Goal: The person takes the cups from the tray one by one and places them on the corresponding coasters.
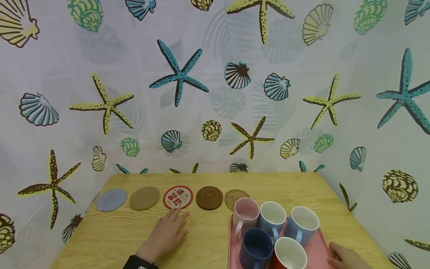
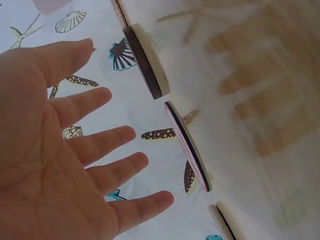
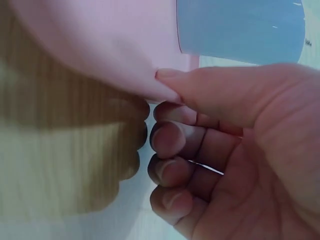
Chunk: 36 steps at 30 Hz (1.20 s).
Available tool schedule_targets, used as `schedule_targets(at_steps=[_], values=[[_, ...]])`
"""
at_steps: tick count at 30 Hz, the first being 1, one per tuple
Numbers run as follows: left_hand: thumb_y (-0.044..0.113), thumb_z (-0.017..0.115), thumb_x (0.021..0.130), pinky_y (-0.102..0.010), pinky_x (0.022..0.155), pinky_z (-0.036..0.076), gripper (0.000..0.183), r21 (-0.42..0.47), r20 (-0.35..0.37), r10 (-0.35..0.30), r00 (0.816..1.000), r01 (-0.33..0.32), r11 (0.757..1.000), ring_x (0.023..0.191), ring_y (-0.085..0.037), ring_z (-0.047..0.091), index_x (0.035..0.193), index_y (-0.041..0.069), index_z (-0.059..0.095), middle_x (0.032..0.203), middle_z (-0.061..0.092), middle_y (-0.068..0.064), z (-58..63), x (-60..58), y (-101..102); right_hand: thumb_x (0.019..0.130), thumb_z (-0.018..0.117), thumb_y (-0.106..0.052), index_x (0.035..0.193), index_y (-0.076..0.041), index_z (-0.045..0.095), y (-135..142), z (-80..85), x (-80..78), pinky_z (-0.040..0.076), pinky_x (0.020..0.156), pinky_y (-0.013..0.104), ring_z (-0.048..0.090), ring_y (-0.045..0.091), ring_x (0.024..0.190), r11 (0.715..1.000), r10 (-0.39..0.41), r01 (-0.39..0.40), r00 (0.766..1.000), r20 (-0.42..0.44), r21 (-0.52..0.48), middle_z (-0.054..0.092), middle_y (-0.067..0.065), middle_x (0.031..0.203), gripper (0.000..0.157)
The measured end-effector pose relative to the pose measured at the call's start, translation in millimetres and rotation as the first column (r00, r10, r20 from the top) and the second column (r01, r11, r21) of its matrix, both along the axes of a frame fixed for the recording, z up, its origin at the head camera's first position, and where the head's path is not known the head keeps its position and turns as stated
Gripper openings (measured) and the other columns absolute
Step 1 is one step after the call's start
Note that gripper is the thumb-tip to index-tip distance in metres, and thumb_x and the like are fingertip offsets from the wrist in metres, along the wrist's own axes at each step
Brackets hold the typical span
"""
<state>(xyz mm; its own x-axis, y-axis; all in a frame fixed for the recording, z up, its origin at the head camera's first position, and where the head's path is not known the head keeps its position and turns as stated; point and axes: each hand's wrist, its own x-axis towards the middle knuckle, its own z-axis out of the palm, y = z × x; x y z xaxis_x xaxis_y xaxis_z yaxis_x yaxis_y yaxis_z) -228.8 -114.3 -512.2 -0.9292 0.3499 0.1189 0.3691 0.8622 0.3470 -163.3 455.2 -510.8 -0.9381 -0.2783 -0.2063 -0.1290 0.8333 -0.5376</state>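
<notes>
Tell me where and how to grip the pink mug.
Take the pink mug by its handle, probably best with the left hand coming from the left: the mug stands upright, its handle juts toward the near left, and the dark blue mug crowds its near right.

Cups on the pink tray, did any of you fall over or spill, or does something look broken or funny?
Nothing stands out. All five cups stand upright, close together on the pink tray, and no spill or crack shows. Some of the tray is hidden, so I can't check everywhere.
</notes>
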Motion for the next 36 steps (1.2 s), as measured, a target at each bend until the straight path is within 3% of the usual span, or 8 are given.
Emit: schedule_targets(at_steps=[6, 12, 15, 18, 22, 27, 32, 36], values=[[0.034, 0.063, 0.094, -0.069, 0.103, 0.034, 0.048, 0.019, -0.017, -0.032, 0.999, 0.033, 0.999, 0.139, -0.044, 0.038, 0.136, 0.013, 0.055, 0.147, 0.046, -0.020, -0.5, 1.7, 2.7, 0.095, 0.062, -0.020, 0.081, -0.010, 0.045, -24.7, -1.2, -5.8, 0.029, 0.051, 0.021, 0.034, -0.003, 0.057, 0.996, 0.071, -0.072, 0.997, -0.024, -0.060, 0.039, -0.009, 0.066, 0.024], [0.031, 0.059, 0.096, -0.055, 0.105, 0.042, 0.039, 0.093, -0.036, -0.148, 0.988, 0.150, 0.984, 0.128, -0.036, 0.051, 0.129, 0.008, 0.059, 0.136, 0.056, -0.017, 2.5, 3.7, 14.5, 0.096, 0.060, -0.022, 0.084, -0.009, 0.048, -54.7, -0.4, -12.3, 0.033, 0.052, 0.022, 0.039, -0.001, 0.059, 0.993, 0.084, -0.082, 0.996, 0.018, -0.090, 0.045, -0.005, 0.068, 0.022], [0.034, 0.056, 0.099, -0.045, 0.098, 0.048, 0.032, 0.226, 0.018, -0.214, 0.977, 0.204, 0.953, 0.114, -0.025, 0.058, 0.117, 0.011, 0.065, 0.120, 0.064, -0.007, 4.1, 4.6, 24.2, 0.096, 0.060, -0.023, 0.085, -0.008, 0.049, -68.2, 0.4, -14.9, 0.034, 0.054, 0.023, 0.041, 0.001, 0.061, 0.993, 0.079, -0.076, 0.996, 0.036, -0.087, 0.048, -0.003, 0.071, 0.022], [0.037, 0.053, 0.100, -0.030, 0.083, 0.051, 0.027, 0.403, 0.084, -0.277, 0.957, 0.222, 0.888, 0.094, -0.010, 0.058, 0.102, 0.015, 0.069, 0.099, 0.064, 0.004, 2.8, 5.6, 35.0, 0.096, 0.061, -0.023, 0.086, -0.008, 0.050, -78.4, 1.0, -16.3, 0.034, 0.055, 0.023, 0.042, 0.003, 0.062, 0.995, 0.065, -0.060, 0.996, 0.059, -0.083, 0.049, -0.002, 0.072, 0.021], [0.035, 0.052, 0.100, -0.019, 0.070, 0.046, 0.029, 0.582, 0.167, -0.311, 0.936, 0.162, 0.797, 0.078, 0.000, 0.053, 0.090, 0.014, 0.069, 0.087, 0.063, 0.003, -0.9, 9.5, 48.5, 0.095, 0.062, -0.021, 0.086, -0.008, 0.051, -86.0, 3.4, -16.9, 0.035, 0.055, 0.023, 0.043, 0.005, 0.063, 0.995, 0.055, -0.048, 0.995, 0.079, -0.087, 0.050, -0.001, 0.072, 0.019], [0.034, 0.048, 0.102, -0.020, 0.070, 0.046, 0.037, 0.687, 0.272, -0.274, 0.923, 0.013, 0.726, 0.077, -0.005, 0.056, 0.086, 0.008, 0.069, 0.084, 0.064, -0.001, -1.4, 14.7, 57.7, 0.095, 0.061, -0.019, 0.086, -0.007, 0.051, -87.1, 4.4, -17.2, 0.035, 0.055, 0.023, 0.043, 0.005, 0.063, 0.993, 0.072, -0.064, 0.994, 0.078, -0.096, 0.050, 0.000, 0.072, 0.018], [0.032, 0.049, 0.102, -0.022, 0.069, 0.046, 0.038, 0.724, 0.318, -0.270, 0.909, -0.048, 0.688, 0.077, -0.007, 0.056, 0.087, 0.003, 0.068, 0.086, 0.065, -0.005, 1.0, 16.9, 56.1, 0.095, 0.061, -0.020, 0.087, -0.007, 0.051, -90.6, 1.3, -18.1, 0.033, 0.054, 0.023, 0.043, 0.007, 0.061, 0.994, 0.051, -0.040, 0.993, 0.107, -0.105, 0.049, 0.000, 0.071, 0.018], [0.031, 0.050, 0.102, -0.022, 0.067, 0.048, 0.037, 0.726, 0.323, -0.249, 0.913, -0.070, 0.685, 0.075, -0.007, 0.055, 0.089, 0.002, 0.067, 0.087, 0.065, -0.006, 1.1, 18.1, 50.8, 0.095, 0.062, -0.022, 0.087, -0.008, 0.052, -95.9, -0.5, -18.2, 0.032, 0.052, 0.022, 0.043, 0.006, 0.060, 0.992, 0.058, -0.044, 0.992, 0.110, -0.121, 0.049, -0.001, 0.070, 0.019]])
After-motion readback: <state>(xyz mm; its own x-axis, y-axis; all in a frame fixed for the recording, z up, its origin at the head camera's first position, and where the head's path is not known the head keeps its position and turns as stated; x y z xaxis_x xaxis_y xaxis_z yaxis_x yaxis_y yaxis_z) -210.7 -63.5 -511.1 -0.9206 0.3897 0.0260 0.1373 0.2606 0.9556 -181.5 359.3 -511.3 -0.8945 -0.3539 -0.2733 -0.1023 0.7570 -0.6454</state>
